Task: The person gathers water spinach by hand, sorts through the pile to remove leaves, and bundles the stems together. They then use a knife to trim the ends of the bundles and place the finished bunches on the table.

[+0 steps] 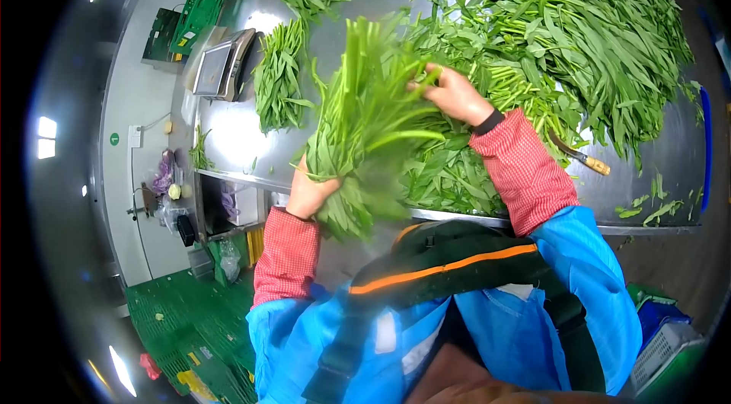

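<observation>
Left hand (308,189): fingers wrapped around the leafy end of the bunch of greens (354,99).
Right hand (457,97): pinching stems at the bunch's right edge.
Bunch: upright between both hands, above the metal table (640,183).
Knife (582,155): on the table, right of the right hand.

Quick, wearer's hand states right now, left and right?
Left hand: closed, holding the leafy green bunch low down.
Right hand: fingers closed on a few stems at the bunch's upper right.
</observation>
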The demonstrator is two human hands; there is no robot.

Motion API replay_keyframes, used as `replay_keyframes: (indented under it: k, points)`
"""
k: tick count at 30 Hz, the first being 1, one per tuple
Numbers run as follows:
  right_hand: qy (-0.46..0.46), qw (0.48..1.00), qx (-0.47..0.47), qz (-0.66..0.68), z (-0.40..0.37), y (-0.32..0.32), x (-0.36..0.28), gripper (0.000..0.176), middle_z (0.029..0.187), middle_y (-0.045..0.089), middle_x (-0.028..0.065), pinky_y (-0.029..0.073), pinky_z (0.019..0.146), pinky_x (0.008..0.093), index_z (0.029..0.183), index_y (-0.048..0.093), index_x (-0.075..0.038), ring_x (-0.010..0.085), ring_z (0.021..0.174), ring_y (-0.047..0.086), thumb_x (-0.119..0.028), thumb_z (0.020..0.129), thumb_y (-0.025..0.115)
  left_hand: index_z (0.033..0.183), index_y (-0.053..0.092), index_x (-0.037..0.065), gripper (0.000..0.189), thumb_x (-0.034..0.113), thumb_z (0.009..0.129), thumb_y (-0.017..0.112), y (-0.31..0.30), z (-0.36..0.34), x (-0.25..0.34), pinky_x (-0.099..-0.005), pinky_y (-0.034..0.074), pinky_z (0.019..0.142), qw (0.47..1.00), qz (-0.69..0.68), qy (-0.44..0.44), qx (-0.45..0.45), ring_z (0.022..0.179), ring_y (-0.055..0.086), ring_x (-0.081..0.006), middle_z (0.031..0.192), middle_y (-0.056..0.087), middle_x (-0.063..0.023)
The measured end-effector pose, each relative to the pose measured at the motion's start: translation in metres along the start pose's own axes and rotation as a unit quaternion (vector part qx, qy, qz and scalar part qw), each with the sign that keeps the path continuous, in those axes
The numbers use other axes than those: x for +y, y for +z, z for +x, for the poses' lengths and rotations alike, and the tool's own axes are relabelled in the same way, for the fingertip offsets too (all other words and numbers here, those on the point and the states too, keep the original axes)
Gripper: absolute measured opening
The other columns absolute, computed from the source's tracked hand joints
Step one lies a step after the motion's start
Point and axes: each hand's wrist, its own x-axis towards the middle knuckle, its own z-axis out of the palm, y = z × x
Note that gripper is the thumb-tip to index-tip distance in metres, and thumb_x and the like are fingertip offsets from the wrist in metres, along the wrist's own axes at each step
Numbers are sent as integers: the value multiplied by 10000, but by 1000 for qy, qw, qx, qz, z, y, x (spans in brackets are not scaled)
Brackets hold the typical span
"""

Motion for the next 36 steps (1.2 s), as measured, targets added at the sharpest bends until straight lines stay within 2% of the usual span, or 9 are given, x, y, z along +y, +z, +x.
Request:
replay_keyframes:
  k: [2,10,14,20,23,26,28,33,36]
  points:
    - [-88,996,15,19,-14,-13,-32,166,820,629,-18,469,701,247,1014,655,-47,76,770,565,-156,890,644,1241,505,2,571,-3,693,664,2,-3,4,-309,458,908,1000,-13,-18,-11,1018,598,-182,1108,634,-78]
    - [-26,985,-85,-151,-41,-41,-31,217,798,619,-14,450,628,248,983,665,-33,93,721,556,-172,898,521,1286,485,-3,650,-31,664,672,-5,-2,-3,-299,448,933,998,44,26,27,1052,585,-164,1148,623,-92]
    - [-14,971,59,232,-50,-95,-10,301,775,536,-29,281,388,160,965,591,-64,13,518,449,-361,937,551,1297,492,7,649,-22,678,684,-9,-3,-7,-306,444,952,988,117,39,88,1102,587,-201,1205,606,-124]
    - [-75,995,-41,-51,-32,-46,-52,435,1039,612,45,483,718,265,1190,522,-49,128,880,564,-366,905,608,1276,495,27,626,42,697,732,-1,9,3,-358,474,897,945,267,111,154,1052,589,-332,1135,603,-165]
    - [-134,986,-94,-27,-35,-38,-58,292,924,639,35,459,830,290,1030,632,-41,151,854,584,-310,919,600,1279,481,52,627,57,705,735,-4,13,0,-365,478,862,926,315,132,159,1014,585,-343,1074,597,-162]
    - [38,982,-44,179,-57,-80,-62,154,782,604,-23,432,580,206,902,626,-98,57,696,536,-251,913,617,1290,470,67,636,41,708,725,-13,8,-9,-376,479,821,922,332,105,167,969,581,-345,1013,585,-158]
    - [-34,947,-20,319,-61,-98,-65,88,774,594,-28,376,504,168,885,620,-123,14,643,495,-209,899,633,1289,471,64,630,28,709,716,-15,5,-9,-384,477,796,912,357,98,176,944,578,-349,987,579,-157]
    - [-158,977,102,-103,-43,-49,-91,206,814,648,18,474,624,257,969,635,-39,134,695,596,-231,894,637,1302,493,66,693,-133,641,544,-14,10,-10,-394,438,642,832,474,221,186,727,515,-308,804,495,-126]
    - [-222,838,206,-454,-32,-5,-101,396,806,621,69,482,629,352,943,654,-85,216,730,598,-440,775,701,1313,504,73,677,-102,660,542,-4,16,5,-371,428,602,796,515,262,180,696,505,-273,783,482,-104]
